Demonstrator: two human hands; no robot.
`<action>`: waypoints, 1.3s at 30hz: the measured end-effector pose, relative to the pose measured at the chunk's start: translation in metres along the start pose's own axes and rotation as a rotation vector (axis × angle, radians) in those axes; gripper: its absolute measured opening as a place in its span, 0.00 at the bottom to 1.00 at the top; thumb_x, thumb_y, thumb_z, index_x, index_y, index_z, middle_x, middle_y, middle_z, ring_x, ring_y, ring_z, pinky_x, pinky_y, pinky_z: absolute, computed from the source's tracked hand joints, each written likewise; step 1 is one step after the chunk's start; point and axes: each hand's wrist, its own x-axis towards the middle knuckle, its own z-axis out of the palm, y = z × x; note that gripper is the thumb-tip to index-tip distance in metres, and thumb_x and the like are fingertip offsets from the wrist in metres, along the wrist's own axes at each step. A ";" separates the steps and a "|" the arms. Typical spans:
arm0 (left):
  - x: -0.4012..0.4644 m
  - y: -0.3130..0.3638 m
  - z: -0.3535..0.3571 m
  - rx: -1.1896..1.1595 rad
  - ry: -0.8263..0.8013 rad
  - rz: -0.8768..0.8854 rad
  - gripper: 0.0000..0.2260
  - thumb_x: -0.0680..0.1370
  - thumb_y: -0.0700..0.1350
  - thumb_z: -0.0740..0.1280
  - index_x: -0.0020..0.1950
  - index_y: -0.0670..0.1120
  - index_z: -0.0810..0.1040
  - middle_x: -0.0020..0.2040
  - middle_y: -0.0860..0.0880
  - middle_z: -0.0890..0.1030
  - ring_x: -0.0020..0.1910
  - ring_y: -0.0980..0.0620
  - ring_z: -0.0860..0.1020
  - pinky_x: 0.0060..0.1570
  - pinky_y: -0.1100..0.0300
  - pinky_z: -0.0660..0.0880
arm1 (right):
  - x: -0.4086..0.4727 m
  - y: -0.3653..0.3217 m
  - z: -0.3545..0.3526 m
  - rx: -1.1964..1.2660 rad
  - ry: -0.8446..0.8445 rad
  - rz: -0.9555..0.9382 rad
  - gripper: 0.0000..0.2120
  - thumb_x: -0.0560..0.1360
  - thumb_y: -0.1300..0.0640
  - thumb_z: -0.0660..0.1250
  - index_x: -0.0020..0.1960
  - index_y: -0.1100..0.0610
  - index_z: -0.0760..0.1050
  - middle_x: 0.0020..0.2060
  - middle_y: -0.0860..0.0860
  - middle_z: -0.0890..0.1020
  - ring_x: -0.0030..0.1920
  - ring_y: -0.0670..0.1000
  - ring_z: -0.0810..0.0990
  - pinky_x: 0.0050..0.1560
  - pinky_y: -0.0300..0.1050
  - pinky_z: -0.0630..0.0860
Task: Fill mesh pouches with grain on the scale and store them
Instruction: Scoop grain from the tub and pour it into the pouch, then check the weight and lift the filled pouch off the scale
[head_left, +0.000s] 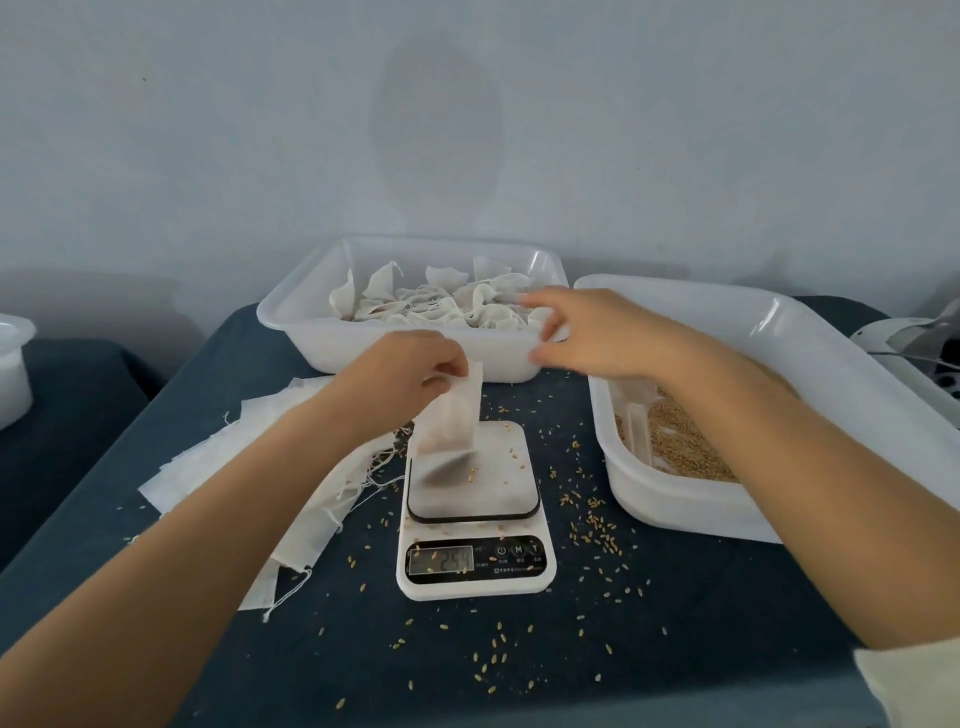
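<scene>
My left hand (415, 374) pinches the upright pouch (451, 418) over the scale (475, 519); my open right hand (587, 332) is nearer the storage tub (291, 322) beyond.

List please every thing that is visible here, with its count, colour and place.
scale: one, white, table centre
held pouch: one, white mesh, over the scale platform
filled pouches: many, white, inside the back tray
back tray: one, white, behind the scale
grain tray: one, white, right of the scale, holding tan grain
empty pouches: a pile, white, left of the scale
loose grains: many, tan, scattered on the dark blue table
hands: left hand pinches the held pouch; right hand open by the back tray
</scene>
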 end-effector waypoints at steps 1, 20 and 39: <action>0.005 0.001 -0.003 0.002 0.013 0.013 0.09 0.74 0.33 0.65 0.50 0.42 0.81 0.44 0.54 0.77 0.44 0.57 0.70 0.44 0.81 0.61 | 0.002 -0.015 0.004 0.051 -0.075 -0.090 0.36 0.72 0.49 0.71 0.75 0.45 0.57 0.57 0.45 0.74 0.50 0.44 0.76 0.47 0.36 0.68; -0.019 -0.017 0.020 -0.159 -0.053 0.031 0.27 0.67 0.48 0.77 0.62 0.52 0.70 0.52 0.59 0.69 0.50 0.72 0.69 0.47 0.78 0.66 | 0.014 -0.024 0.048 -0.011 -0.316 -0.144 0.21 0.69 0.46 0.74 0.60 0.49 0.76 0.47 0.44 0.77 0.50 0.47 0.77 0.52 0.42 0.74; -0.053 -0.053 0.040 -0.221 0.195 -0.385 0.11 0.78 0.52 0.63 0.59 0.53 0.71 0.45 0.60 0.75 0.42 0.63 0.75 0.38 0.71 0.68 | 0.022 -0.020 0.022 0.283 0.146 -0.267 0.04 0.74 0.58 0.70 0.43 0.58 0.80 0.36 0.47 0.78 0.33 0.41 0.71 0.38 0.28 0.66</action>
